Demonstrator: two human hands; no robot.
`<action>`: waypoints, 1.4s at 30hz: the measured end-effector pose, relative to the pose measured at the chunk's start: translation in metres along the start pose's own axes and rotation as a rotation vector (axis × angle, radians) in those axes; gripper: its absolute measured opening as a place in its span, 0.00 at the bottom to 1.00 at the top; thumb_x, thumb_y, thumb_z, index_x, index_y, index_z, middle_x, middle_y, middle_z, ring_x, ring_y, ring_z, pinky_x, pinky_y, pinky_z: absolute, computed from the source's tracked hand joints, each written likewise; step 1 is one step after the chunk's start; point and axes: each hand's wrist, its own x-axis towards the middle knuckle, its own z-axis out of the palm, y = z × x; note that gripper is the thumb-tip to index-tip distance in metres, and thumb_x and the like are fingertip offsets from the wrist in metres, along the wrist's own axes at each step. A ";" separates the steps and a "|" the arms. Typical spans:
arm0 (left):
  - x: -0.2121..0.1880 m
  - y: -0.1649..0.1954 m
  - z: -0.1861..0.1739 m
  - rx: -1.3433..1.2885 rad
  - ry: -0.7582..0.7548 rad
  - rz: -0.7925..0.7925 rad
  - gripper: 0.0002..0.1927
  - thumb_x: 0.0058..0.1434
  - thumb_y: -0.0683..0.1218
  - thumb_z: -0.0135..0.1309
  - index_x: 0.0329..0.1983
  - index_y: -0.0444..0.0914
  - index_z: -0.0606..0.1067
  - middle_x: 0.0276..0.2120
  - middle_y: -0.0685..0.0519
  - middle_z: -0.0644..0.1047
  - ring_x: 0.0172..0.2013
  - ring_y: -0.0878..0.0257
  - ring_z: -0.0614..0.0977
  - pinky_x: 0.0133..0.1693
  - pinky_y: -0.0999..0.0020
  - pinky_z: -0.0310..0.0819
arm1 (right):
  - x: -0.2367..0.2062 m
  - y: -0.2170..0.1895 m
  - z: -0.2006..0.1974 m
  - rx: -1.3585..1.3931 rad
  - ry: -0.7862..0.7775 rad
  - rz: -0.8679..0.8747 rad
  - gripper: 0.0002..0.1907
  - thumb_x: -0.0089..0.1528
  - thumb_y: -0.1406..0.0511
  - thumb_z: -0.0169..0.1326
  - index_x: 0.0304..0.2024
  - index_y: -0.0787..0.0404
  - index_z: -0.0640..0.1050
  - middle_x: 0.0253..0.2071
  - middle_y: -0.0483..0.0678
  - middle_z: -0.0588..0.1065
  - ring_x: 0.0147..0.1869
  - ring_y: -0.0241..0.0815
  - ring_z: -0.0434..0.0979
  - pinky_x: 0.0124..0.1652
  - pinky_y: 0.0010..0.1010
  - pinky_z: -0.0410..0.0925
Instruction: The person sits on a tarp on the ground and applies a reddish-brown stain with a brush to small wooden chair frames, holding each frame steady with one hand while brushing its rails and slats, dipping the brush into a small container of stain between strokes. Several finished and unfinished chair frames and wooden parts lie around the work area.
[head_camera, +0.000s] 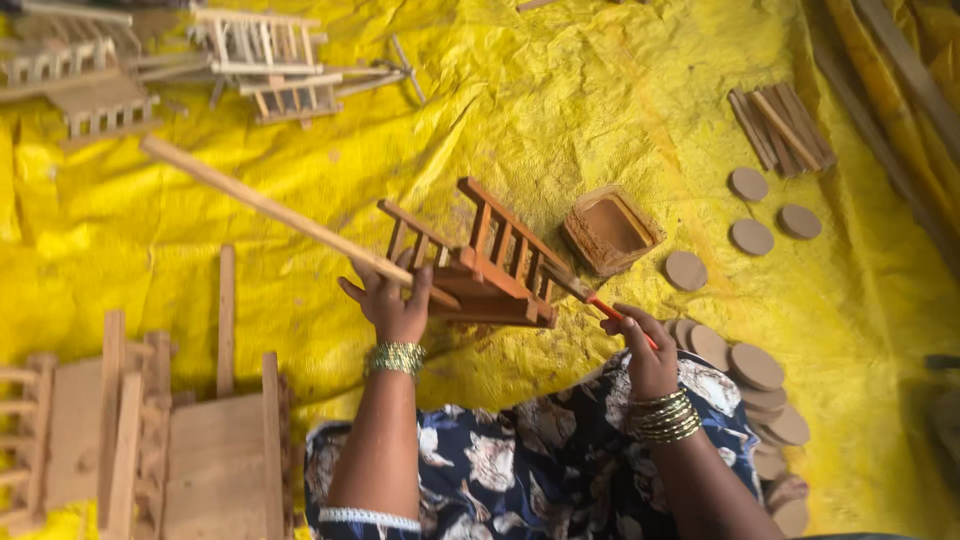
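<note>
My left hand (393, 302) grips a small wooden cart-like frame (478, 262) with slatted sides, stained reddish-brown, and holds it up over the yellow sheet (600, 90). A long pale stick (280, 215) juts from the frame toward the upper left. My right hand (643, 352) holds a thin paintbrush (590, 297) with an orange-red handle, its tip touching the frame's right end. A small rectangular tray of brown stain (610, 230) sits just to the right of the frame.
Several round wooden discs (752, 238) lie to the right, with more stacked near my right knee (757, 368). A bundle of short sticks (782, 128) is at upper right. Unpainted frames (255, 60) lie at top left and pale wooden pieces (190, 450) at bottom left.
</note>
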 end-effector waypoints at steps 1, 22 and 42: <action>0.000 0.003 -0.002 -0.065 0.051 0.087 0.30 0.64 0.67 0.52 0.62 0.46 0.77 0.74 0.35 0.57 0.76 0.43 0.51 0.70 0.34 0.23 | 0.002 0.004 0.002 0.023 0.015 0.010 0.17 0.70 0.64 0.46 0.53 0.69 0.78 0.40 0.52 0.81 0.47 0.40 0.80 0.54 0.32 0.69; 0.023 -0.027 -0.022 -1.801 0.458 -0.543 0.22 0.63 0.65 0.55 0.33 0.44 0.68 0.23 0.57 0.68 0.29 0.63 0.73 0.35 0.63 0.75 | 0.015 0.035 -0.004 0.325 0.085 -0.079 0.15 0.72 0.66 0.45 0.53 0.72 0.76 0.44 0.57 0.80 0.48 0.46 0.81 0.55 0.37 0.71; 0.029 -0.014 -0.015 -1.161 -0.022 -0.711 0.26 0.57 0.54 0.63 0.55 0.42 0.70 0.48 0.53 0.77 0.53 0.60 0.76 0.53 0.60 0.74 | 0.154 0.030 -0.019 -0.878 0.272 -0.243 0.09 0.63 0.59 0.58 0.42 0.52 0.85 0.31 0.49 0.81 0.45 0.51 0.78 0.61 0.49 0.59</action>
